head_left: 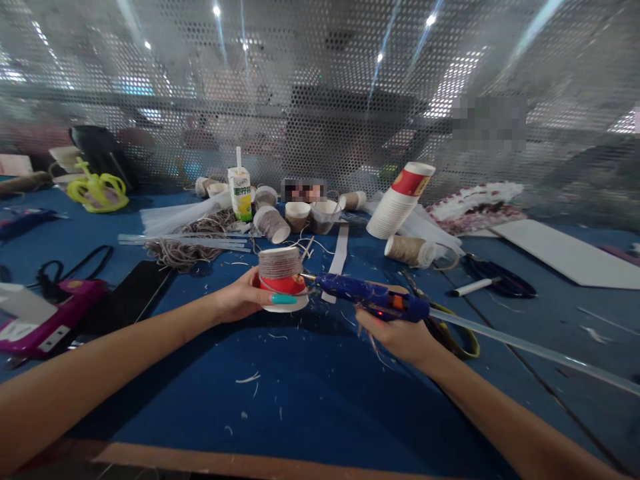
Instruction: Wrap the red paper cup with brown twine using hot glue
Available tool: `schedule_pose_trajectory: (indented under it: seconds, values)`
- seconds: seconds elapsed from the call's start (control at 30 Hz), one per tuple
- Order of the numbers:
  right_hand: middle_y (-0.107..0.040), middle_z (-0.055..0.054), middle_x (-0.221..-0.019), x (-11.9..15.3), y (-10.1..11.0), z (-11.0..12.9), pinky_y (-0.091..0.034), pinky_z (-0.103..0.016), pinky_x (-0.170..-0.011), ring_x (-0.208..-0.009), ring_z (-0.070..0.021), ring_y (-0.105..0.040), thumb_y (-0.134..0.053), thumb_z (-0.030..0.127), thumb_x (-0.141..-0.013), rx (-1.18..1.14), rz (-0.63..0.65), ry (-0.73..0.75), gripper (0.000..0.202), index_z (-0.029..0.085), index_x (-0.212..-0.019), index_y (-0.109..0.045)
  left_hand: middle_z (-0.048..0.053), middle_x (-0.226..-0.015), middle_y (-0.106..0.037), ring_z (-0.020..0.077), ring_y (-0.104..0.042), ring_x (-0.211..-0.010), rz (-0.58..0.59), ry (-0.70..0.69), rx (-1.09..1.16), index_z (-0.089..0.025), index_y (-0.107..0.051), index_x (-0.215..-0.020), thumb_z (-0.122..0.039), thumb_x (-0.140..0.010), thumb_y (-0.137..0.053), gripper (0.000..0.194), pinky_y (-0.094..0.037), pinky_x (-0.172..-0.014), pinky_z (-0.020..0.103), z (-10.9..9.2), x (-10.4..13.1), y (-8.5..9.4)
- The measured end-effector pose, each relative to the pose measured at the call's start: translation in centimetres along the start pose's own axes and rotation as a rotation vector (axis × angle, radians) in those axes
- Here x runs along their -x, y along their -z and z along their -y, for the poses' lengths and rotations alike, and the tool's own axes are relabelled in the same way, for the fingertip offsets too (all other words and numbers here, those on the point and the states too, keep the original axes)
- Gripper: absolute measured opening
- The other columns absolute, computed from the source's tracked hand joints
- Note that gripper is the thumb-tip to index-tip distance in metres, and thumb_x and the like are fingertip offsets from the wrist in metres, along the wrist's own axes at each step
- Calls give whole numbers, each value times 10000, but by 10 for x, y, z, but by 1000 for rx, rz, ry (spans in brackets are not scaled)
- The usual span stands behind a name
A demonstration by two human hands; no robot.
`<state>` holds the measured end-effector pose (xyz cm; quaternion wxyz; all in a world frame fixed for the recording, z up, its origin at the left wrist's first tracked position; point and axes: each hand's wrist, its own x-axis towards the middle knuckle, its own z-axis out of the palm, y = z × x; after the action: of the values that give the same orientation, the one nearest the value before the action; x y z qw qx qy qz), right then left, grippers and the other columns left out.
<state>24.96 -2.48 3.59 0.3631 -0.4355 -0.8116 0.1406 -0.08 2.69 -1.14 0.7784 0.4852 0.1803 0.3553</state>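
Note:
My left hand [250, 295] is closed around a red and white paper cup [284, 285], held upside down above the table. Grey-brown cord [280, 261] is wound in rows round the cup's narrower upper part, and a loose strand crosses the red band. In my right hand [395, 330] is a blue hot glue gun [373, 293], its small light glowing red. The gun's metal nozzle is at the cup's right side, by the edge of the wound cord; whether it touches cannot be made out. A long clear glue stick [530, 350] sticks out behind the gun.
Stacked paper cups [400, 203] lean at the back right, beside a twine roll [407, 251]. Scissors [457, 337] lie under my right wrist. A juice carton [241, 193], a cord heap [193, 247] and glue sticks [185, 241] lie behind. At left are a yellow crown-shaped piece [97, 190] and a phone [133, 293].

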Motion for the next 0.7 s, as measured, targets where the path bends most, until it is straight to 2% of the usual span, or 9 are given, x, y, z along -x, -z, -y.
schedule_pose_trajectory:
  seconds: [0.1, 0.4, 0.53, 0.7]
  values:
    - [-402, 38, -461, -1, 0, 2, -363, -247, -408, -402, -100, -396, -451, 129, -698, -46, 26, 1, 292, 237, -521, -246, 96, -1047, -719, 251, -667, -999, -16, -9, -19, -168, -640, -1108, -195, -561, -840, 583, -446, -963, 413, 0, 0, -1]
    - [-492, 33, -465, 2, 2, 9, -388, -243, -404, -396, -115, -483, -477, 148, -701, -64, 54, -73, 226, 225, -510, -386, 91, -993, -718, 219, -660, -925, -18, -26, -42, -150, -665, -1042, -181, -565, -826, 505, -467, -914, 379, -1, -1, -7]
    - [-488, 30, -471, 1, 2, 10, -387, -244, -419, -417, -114, -472, -474, 138, -691, -43, 51, -79, 225, 226, -506, -383, 80, -976, -720, 200, -661, -907, -18, -32, -35, -152, -675, -1029, -183, -557, -830, 498, -480, -888, 342, -1, -1, -7]
    - [-470, 36, -471, 0, 3, 11, -370, -243, -402, -397, -108, -452, -485, 143, -691, -71, 22, -92, 237, 229, -513, -354, 90, -1017, -720, 228, -665, -953, -26, -26, -34, -159, -656, -1078, -185, -562, -828, 545, -459, -935, 384, -1, -1, -5]
